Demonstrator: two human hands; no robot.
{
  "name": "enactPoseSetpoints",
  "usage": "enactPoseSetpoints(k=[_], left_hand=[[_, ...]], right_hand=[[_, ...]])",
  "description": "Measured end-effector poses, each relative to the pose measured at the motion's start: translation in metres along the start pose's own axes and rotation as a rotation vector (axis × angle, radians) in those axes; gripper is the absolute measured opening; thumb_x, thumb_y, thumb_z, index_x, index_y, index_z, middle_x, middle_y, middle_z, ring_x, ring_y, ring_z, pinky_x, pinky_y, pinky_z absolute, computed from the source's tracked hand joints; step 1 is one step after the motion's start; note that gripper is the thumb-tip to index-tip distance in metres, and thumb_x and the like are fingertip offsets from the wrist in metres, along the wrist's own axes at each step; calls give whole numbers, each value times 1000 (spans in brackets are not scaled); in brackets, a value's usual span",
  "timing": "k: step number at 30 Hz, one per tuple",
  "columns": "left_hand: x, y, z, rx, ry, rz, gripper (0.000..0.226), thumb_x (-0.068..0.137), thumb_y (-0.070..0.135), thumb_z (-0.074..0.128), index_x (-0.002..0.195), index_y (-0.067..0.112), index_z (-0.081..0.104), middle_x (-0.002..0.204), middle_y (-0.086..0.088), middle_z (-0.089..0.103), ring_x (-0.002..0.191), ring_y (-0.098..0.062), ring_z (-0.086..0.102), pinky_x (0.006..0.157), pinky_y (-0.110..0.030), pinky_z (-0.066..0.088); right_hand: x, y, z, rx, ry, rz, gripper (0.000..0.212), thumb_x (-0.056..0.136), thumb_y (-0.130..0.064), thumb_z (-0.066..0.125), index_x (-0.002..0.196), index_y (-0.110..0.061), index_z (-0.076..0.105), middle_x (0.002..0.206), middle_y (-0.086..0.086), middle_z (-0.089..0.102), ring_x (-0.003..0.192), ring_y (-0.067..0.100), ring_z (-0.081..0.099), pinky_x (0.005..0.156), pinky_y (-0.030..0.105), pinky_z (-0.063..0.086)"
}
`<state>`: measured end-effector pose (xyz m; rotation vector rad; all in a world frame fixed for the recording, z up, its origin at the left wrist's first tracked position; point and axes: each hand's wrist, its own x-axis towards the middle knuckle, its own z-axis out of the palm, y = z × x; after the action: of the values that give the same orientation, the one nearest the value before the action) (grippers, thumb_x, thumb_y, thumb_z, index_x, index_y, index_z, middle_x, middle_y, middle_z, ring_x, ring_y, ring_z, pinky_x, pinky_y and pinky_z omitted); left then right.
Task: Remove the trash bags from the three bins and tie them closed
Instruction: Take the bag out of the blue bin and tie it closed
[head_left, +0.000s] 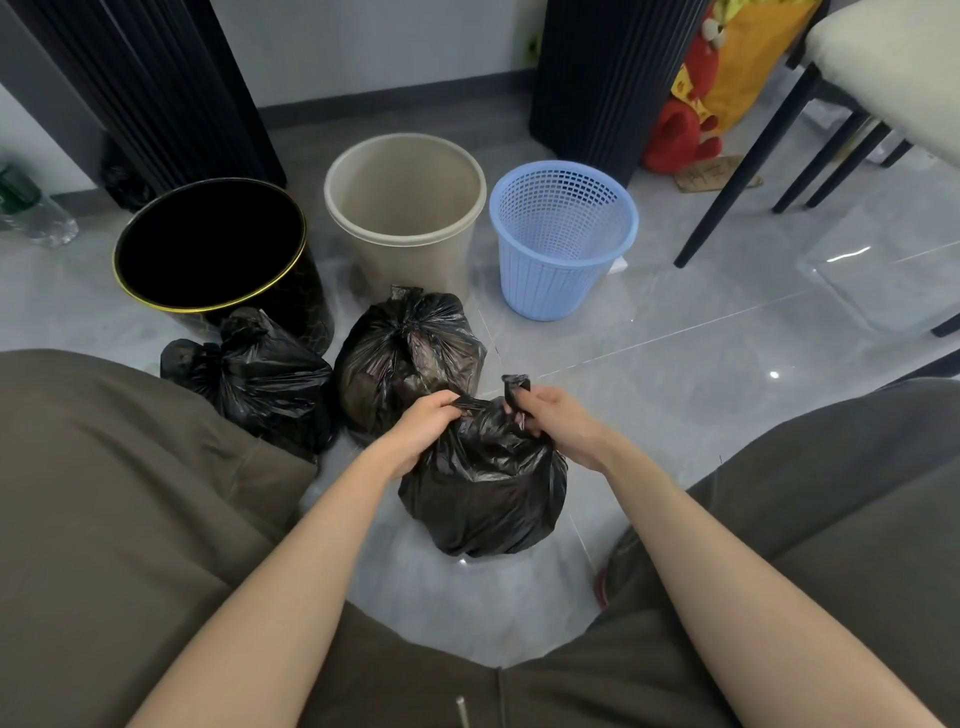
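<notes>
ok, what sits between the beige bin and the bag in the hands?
Head view: another black bag, already knotted, lies between the beige bin and the held bag.

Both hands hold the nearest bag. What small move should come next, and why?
Probably cross the two flaps and knot them: left hand and right hand each grip one flap of the bag, whose top looks untied.

You have before you: black bin (314, 299), gold rim, faint hexagon lines; beige bin (405, 270), plain; blue bin (545, 283), mesh above, ribs below; left bag (260, 374), middle bag (405, 353), near bag (483, 493), all glossy black; floor (727, 364), marbled grey tiles; your trousers (104, 493), olive-brown.
</notes>
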<state>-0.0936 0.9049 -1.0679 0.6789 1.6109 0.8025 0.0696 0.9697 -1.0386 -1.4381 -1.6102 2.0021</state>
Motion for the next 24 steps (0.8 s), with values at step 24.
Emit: enactPoseSetpoints(k=[24], left_hand=[[-6, 5, 2, -204, -240, -15, 22, 97, 8, 44, 95, 12, 66, 73, 2, 73, 72, -4, 69, 74, -16, 54]], right_hand=[[-1, 2, 8, -466, 171, -281, 35, 93, -11, 47, 60, -19, 53, 88, 6, 53, 84, 15, 51, 75, 23, 34]])
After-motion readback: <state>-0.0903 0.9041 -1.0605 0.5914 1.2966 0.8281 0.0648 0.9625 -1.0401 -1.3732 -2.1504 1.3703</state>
